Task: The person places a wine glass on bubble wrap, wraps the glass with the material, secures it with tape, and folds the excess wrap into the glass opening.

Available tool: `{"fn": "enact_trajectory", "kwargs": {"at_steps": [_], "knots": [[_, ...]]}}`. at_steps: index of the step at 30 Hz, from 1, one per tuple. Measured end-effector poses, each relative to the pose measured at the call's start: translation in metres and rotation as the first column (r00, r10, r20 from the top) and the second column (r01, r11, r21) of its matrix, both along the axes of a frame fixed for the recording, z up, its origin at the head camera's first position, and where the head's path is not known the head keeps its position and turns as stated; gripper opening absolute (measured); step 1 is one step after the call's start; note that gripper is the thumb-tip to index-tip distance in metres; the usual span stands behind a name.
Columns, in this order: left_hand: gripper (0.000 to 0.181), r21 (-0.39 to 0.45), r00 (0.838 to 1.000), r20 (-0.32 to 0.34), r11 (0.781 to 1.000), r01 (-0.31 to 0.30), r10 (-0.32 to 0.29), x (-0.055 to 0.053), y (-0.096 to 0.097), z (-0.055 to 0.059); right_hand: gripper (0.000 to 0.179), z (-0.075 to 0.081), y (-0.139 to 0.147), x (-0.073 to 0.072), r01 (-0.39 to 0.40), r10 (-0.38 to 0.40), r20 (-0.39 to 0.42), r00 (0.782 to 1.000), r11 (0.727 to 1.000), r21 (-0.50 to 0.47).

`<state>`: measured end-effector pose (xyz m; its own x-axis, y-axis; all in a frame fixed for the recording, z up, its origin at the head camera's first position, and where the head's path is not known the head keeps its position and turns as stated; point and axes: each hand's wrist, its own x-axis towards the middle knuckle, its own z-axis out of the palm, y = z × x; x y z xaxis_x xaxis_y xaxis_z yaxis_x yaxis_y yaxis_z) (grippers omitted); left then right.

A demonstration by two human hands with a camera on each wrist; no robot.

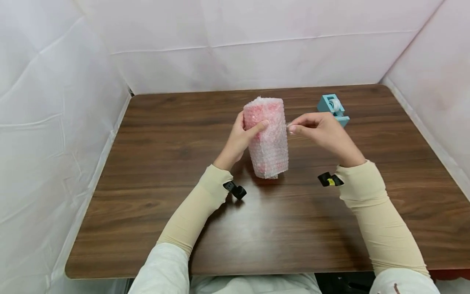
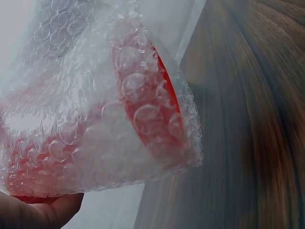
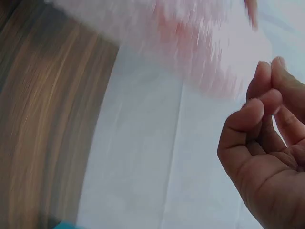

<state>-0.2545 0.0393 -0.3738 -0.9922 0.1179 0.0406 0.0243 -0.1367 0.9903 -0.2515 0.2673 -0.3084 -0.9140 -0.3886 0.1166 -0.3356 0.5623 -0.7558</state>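
Observation:
My left hand [image 1: 236,141] grips a red object rolled in bubble wrap [image 1: 269,139], thumb across its front, and holds it tilted over the table. Through the clear layers the red shows, with a red rim [image 2: 167,86] near one end in the left wrist view. At the bundle's right side is my right hand [image 1: 323,130], thumb and forefinger pinching a small piece of clear tape [image 1: 288,126]. In the right wrist view the fingertips [image 3: 267,71] meet close to the wrap, and the tape hardly shows there.
A blue tape dispenser [image 1: 332,107] with a roll in it stands just behind my right hand. The dark wooden table [image 1: 165,163] has white sheeting [image 1: 257,65] hung along its back and sides. Each wrist carries a small black camera [image 1: 235,190].

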Motion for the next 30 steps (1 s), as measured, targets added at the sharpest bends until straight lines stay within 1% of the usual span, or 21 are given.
{"fn": "enact_trajectory", "kwargs": {"at_steps": [3, 6, 9, 12, 14, 17, 19, 22, 25, 27, 28, 30], "knots": [[0.07, -0.015, 1.0, -0.003, 1.0, -0.007, 0.007, 0.0, -0.004, 0.001, 0.018, -0.001, -0.021, 0.003, -0.033, 0.033, -0.057, 0.998, 0.999, 0.007], [0.071, -0.023, 1.0, -0.008, 1.0, -0.005, 0.004, 0.001, -0.005, 0.001, 0.015, -0.005, -0.034, 0.006, -0.059, 0.061, -0.104, 0.993, 0.998, 0.029], [0.071, -0.021, 1.0, -0.012, 1.0, -0.007, 0.006, 0.001, -0.006, 0.001, 0.013, -0.009, -0.045, 0.008, -0.106, 0.112, -0.178, 0.978, 0.993, 0.044], [0.071, -0.009, 1.0, -0.012, 1.0, -0.011, 0.011, 0.002, -0.007, 0.0, 0.011, -0.013, -0.054, 0.009, -0.152, 0.161, -0.283, 0.946, 0.987, 0.054], [0.07, -0.003, 1.0, -0.007, 1.0, -0.019, 0.019, 0.002, -0.008, 0.0, 0.009, -0.016, -0.06, 0.01, -0.17, 0.186, -0.363, 0.913, 0.982, 0.076], [0.07, -0.006, 0.999, 0.013, 0.999, -0.038, 0.038, 0.002, -0.009, -0.001, 0.007, -0.02, -0.068, 0.012, -0.173, 0.208, -0.468, 0.859, 0.978, 0.118], [0.071, -0.01, 0.998, 0.034, 0.999, -0.05, 0.051, 0.003, -0.01, -0.002, 0.007, -0.023, -0.073, 0.015, -0.153, 0.21, -0.527, 0.824, 0.977, 0.151], [0.072, -0.01, 0.995, 0.07, 0.998, -0.07, 0.07, 0.003, -0.01, -0.005, 0.008, -0.029, -0.078, 0.02, -0.094, 0.191, -0.591, 0.784, 0.977, 0.191], [0.072, -0.008, 0.992, 0.099, 0.997, -0.081, 0.081, 0.004, -0.008, -0.007, 0.01, -0.035, -0.082, 0.024, -0.019, 0.157, -0.644, 0.748, 0.976, 0.216], [0.071, -0.01, 0.99, 0.113, 0.997, -0.082, 0.082, 0.005, -0.007, -0.008, 0.012, -0.039, -0.083, 0.026, 0.023, 0.132, -0.668, 0.732, 0.976, 0.218], [0.071, -0.012, 0.99, 0.119, 0.997, -0.081, 0.082, 0.006, -0.006, -0.008, 0.015, -0.04, -0.084, 0.027, 0.037, 0.122, -0.672, 0.731, 0.976, 0.217], [0.071, -0.011, 0.989, 0.124, 0.997, -0.076, 0.077, 0.007, -0.005, -0.009, 0.024, -0.043, -0.084, 0.027, 0.076, 0.088, -0.67, 0.737, 0.974, 0.212]]}}
